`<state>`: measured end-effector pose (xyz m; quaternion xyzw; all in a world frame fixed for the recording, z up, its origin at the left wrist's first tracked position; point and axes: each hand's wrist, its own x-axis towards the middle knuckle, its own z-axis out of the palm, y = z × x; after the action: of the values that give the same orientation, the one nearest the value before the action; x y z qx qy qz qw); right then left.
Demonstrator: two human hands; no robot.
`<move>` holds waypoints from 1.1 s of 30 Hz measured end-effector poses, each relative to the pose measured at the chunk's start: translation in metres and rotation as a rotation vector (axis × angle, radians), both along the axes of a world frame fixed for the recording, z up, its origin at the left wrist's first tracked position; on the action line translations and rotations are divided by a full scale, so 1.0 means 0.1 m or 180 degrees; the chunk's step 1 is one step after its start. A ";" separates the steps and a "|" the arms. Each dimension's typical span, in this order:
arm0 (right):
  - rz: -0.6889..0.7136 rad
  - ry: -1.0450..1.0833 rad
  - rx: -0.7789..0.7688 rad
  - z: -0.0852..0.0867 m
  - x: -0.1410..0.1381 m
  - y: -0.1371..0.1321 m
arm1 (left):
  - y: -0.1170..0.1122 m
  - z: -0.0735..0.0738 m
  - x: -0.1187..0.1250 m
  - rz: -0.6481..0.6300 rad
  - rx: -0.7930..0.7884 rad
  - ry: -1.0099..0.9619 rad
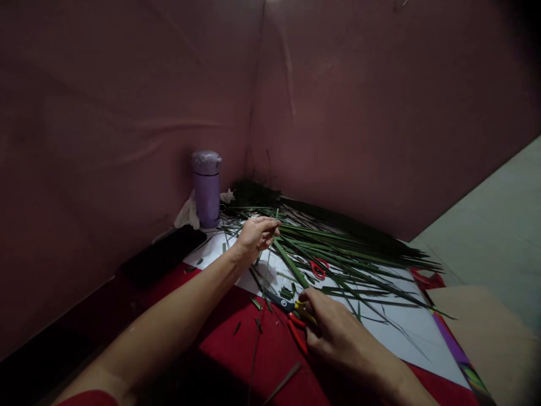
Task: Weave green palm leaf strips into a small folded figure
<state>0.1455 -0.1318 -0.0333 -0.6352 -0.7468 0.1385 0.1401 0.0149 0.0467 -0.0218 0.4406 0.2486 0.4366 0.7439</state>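
Observation:
My left hand (255, 237) is closed in a pinch on the upper end of a long green leaf strip (291, 266), which slants down to the right. My right hand (333, 330) is closed round the red and yellow handles of a pair of scissors (291, 311) whose dark blades point left along the white sheet (406, 330). A heap of long green leaves (355, 248) lies across the sheet, just beyond both hands. A second pair of red-handled scissors (318, 269) rests among the leaves.
A purple flask (207, 189) stands in the corner beside crumpled white tissue (188, 213). A dark phone (163, 256) lies left of the sheet. Red cloth (270, 361) bears cut leaf bits. A brown board (486, 332) sits at the right. Pink walls close off the back.

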 end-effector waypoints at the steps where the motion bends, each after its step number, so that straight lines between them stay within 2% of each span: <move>1: -0.0066 0.0028 0.0007 0.00 0.02 0.00 | -0.01 0.00 0.00 -0.0021 -0.0036 0.0046; 4: -0.0244 0.0375 -0.0050 0.01 0.08 0.00 | -0.03 -0.01 0.01 -0.0095 -0.0066 0.0127; 9: -0.0462 0.1409 -0.0218 0.08 0.31 -0.01 | -0.04 0.00 0.01 -0.0226 -0.0022 0.0166; 13: -0.0960 0.2146 -0.0195 0.17 0.49 0.02 | -0.05 -0.02 0.01 -0.0335 0.0021 0.0150; 18: -0.1167 0.2929 0.0083 0.15 0.42 0.18 | -0.04 -0.05 0.02 -0.0586 -0.0024 0.0083; 27: -0.1191 0.2748 0.0463 -0.04 0.17 0.61 | -0.04 -0.03 0.04 -0.0636 -0.0056 0.0019; 30: -0.1413 0.2584 0.0577 -0.09 0.10 0.68 | -0.04 -0.06 0.05 -0.0669 0.0057 0.0091; 33: -0.1424 0.2469 0.0693 -0.15 0.06 0.69 | -0.05 -0.09 0.07 -0.0612 0.0146 0.0106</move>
<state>0.1513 -0.0626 -0.0479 -0.6637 -0.4938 0.2531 0.5016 0.0221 0.0419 -0.0310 0.4865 0.2074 0.3614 0.7679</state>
